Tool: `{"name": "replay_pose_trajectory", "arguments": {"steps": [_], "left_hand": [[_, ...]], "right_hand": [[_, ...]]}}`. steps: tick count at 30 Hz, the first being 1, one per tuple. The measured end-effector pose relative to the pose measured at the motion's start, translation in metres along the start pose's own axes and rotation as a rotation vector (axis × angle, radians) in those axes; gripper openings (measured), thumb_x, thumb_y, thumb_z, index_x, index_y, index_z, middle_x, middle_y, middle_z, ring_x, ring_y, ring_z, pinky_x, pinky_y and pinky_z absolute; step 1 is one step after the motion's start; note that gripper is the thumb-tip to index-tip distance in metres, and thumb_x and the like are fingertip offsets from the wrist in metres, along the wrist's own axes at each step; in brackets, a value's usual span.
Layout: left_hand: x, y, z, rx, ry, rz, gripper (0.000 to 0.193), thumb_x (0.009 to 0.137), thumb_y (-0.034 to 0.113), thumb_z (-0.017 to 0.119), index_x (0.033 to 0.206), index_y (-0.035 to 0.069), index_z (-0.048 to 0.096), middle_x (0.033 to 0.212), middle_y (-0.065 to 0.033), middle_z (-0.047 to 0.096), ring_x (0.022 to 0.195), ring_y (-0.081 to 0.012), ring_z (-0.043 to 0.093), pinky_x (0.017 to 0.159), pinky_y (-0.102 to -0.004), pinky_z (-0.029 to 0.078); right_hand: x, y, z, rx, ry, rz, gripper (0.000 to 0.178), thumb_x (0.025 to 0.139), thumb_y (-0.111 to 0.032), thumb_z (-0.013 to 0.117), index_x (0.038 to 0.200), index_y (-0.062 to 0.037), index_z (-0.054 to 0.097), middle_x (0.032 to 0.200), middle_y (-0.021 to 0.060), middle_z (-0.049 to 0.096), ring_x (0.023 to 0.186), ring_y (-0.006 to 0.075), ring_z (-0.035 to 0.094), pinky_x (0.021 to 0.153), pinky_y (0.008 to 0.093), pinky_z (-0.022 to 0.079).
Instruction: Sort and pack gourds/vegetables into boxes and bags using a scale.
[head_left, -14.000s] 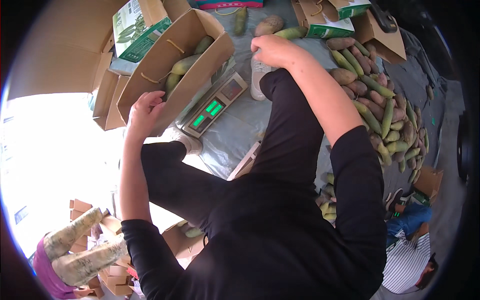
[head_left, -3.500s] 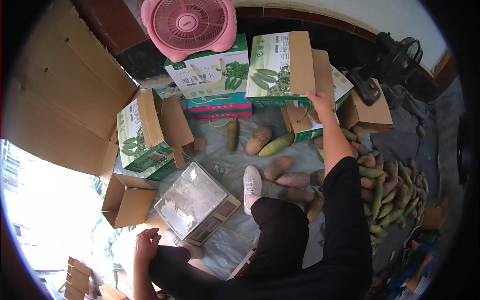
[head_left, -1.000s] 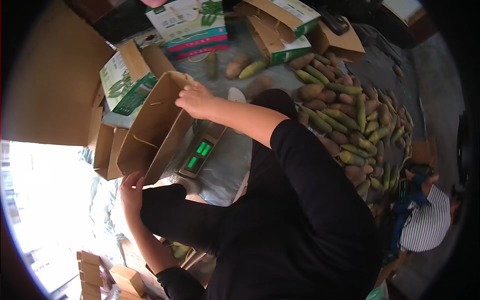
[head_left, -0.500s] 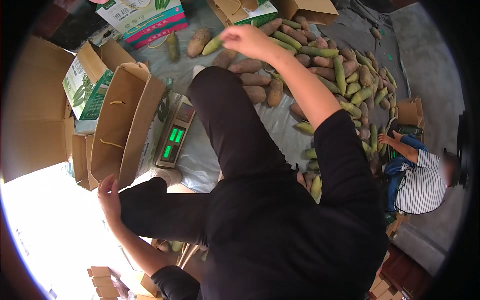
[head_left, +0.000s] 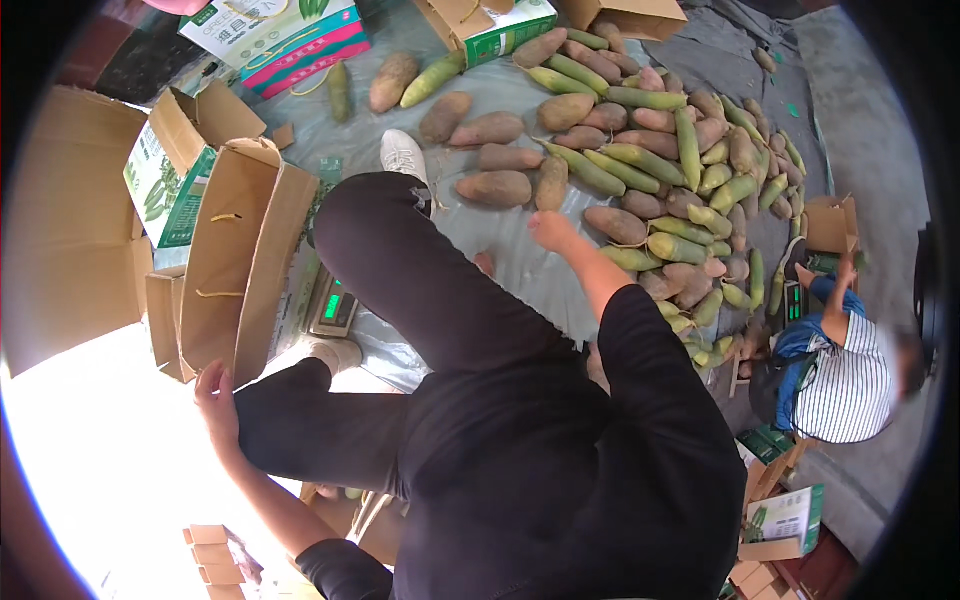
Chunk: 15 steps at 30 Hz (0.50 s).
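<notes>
The right hand [head_left: 552, 230] has been drawn back beside the elongated green-and-brown radishes [head_left: 688, 150], mostly left loose on the floor — fingers curled, contents untellable; the left hand [head_left: 216, 398] is held half-open, apparently empty, by the open brown cardboard box [head_left: 228, 255], where no radishes are seen.

Head: I wear the camera there, the left of a wide fisheye pair, facing steeply down over the scale [head_left: 332, 306].
Black shirt [head_left: 560, 480]: mine, closest to the lens, spreading below and right of the scale.
Fingers: my left fingers [head_left: 212, 382] show below-left of the scale, my right fingers [head_left: 546, 226] above-right, both beyond my shirt.
Vegetable heap [head_left: 690, 150]: right of the scale, seen from above.
Striped co-worker [head_left: 850, 385]: far right of the scale, small, near the dark rim.
</notes>
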<state>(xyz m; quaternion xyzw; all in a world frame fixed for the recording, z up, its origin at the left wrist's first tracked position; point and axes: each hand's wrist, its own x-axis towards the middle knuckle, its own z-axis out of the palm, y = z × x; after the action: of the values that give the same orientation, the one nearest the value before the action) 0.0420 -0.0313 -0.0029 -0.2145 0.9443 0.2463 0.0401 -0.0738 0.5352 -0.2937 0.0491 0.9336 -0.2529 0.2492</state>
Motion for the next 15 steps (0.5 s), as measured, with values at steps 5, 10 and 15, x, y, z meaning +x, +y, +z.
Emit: {"name": "replay_pose_trajectory", "arguments": {"steps": [5,10,15], "left_hand": [[0.000,-0.006,0.001,0.010,0.022,-0.020,0.023,0.085,0.009,0.056,0.105,-0.002,0.061,0.095,-0.0075,0.059,0.084,-0.0156,0.056,0.069,-0.0272,0.046],[-0.001,-0.005,0.001,0.037,0.046,-0.062,0.021,0.086,0.013,0.057,0.101,0.000,0.063,0.090,-0.0059,0.062,0.080,-0.0138,0.054,0.070,-0.0275,0.044],[0.001,0.006,0.001,0.037,0.025,-0.057,0.020,0.086,0.013,0.057,0.101,0.001,0.063,0.090,-0.0055,0.062,0.078,-0.0133,0.054,0.068,-0.0269,0.044]], "right_hand": [[0.011,-0.015,-0.002,-0.052,0.132,0.069,0.027,0.075,-0.012,0.056,0.103,-0.0094,0.057,0.103,0.0154,0.059,0.098,0.0339,0.056,0.083,0.0416,0.046],[0.037,-0.042,-0.018,-0.173,0.265,-0.032,0.033,0.079,-0.009,0.053,0.111,-0.0082,0.052,0.120,0.0123,0.051,0.112,0.0332,0.047,0.088,0.0414,0.044],[0.053,-0.043,-0.002,-0.318,0.302,-0.119,0.060,0.068,-0.010,0.064,0.125,-0.0118,0.044,0.129,0.0090,0.042,0.119,0.0299,0.041,0.092,0.0460,0.041]]}}
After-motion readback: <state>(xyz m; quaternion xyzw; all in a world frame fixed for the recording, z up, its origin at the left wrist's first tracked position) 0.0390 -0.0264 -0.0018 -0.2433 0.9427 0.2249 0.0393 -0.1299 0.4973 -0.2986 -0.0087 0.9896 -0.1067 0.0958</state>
